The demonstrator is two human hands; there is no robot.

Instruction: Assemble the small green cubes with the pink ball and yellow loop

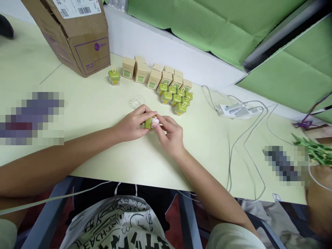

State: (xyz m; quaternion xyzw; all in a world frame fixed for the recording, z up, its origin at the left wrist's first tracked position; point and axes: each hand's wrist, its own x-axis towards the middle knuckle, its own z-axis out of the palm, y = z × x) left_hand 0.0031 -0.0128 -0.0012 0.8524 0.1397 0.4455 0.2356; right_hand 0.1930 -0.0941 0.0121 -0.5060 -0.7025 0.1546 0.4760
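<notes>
Both hands meet over the middle of the pale green table (197, 145). My left hand (132, 123) is closed on a small green cube-shaped piece (148, 123). My right hand (169, 133) pinches a small pink-white object (155, 121) pressed against that green piece. Just behind the hands lies a small clear plastic cover (136, 101). Further back stands a cluster of several green-lidded little containers (176, 98), and one more container (114, 76) stands alone to the left.
A row of several small tan boxes (153, 76) lines the back, beside a brown cardboard carton (75, 33). A white power strip (234, 110) with grey cables lies to the right. A potted green plant (315, 152) sits at the right edge.
</notes>
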